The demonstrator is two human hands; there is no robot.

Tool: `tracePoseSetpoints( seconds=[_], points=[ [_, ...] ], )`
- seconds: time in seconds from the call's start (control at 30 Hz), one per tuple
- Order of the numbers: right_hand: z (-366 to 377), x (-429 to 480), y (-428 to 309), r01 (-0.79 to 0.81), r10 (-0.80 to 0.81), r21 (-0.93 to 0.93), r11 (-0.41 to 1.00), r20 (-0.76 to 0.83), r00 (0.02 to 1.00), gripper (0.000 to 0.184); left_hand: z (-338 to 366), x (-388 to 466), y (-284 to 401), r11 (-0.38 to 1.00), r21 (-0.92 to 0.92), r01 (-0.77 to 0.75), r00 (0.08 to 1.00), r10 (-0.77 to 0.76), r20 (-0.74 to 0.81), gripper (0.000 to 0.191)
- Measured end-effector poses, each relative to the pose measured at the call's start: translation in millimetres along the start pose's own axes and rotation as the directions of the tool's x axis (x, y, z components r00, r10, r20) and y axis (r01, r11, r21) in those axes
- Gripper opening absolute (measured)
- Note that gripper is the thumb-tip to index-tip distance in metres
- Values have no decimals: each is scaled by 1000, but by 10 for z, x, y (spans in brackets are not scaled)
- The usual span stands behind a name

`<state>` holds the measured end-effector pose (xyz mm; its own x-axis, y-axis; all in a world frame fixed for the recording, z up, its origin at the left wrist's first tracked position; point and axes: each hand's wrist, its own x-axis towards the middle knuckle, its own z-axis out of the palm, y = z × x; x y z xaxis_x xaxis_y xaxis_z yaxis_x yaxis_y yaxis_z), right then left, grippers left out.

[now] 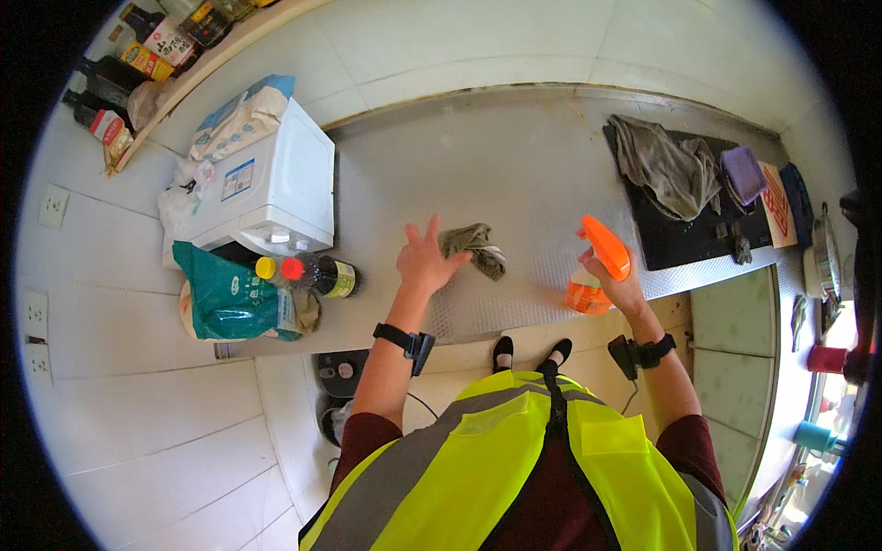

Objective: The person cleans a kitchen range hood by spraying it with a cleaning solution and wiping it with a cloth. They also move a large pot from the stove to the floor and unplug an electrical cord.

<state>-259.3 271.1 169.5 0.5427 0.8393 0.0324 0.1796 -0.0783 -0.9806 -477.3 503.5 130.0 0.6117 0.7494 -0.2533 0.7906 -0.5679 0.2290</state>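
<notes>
My right hand grips an orange spray bottle around its neck, under the orange trigger head. The bottle is near the front edge of a patterned metal countertop. My left hand has its fingers spread and holds nothing. Just right of it lies a crumpled grey-brown cloth on the counter, with the thumb close to its edge. Whether the thumb touches the cloth I cannot tell.
At left stand a white microwave-like appliance, a green bag and a red-capped dark bottle. At right, a black cooktop bears a large grey cloth and a purple container. Seasoning bottles line an upper shelf.
</notes>
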Motion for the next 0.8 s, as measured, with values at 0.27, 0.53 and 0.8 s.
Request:
tracePoseSetpoints(
  seconds=[0.27,0.53,0.8],
  points=[
    [18,2,-31,-52,52,20,998,-9,999,41,609,98,-399,992,1,-129,991,129,-33,27],
    [25,40,-53,-11,11,7,1000,26,1000,44,181,181,-426,249,-968,-23,980,195,27,30],
    [-2,39,-126,-45,43,55,997,52,998,47,-485,-170,250,-272,-962,36,911,404,-80,39]
  ],
)
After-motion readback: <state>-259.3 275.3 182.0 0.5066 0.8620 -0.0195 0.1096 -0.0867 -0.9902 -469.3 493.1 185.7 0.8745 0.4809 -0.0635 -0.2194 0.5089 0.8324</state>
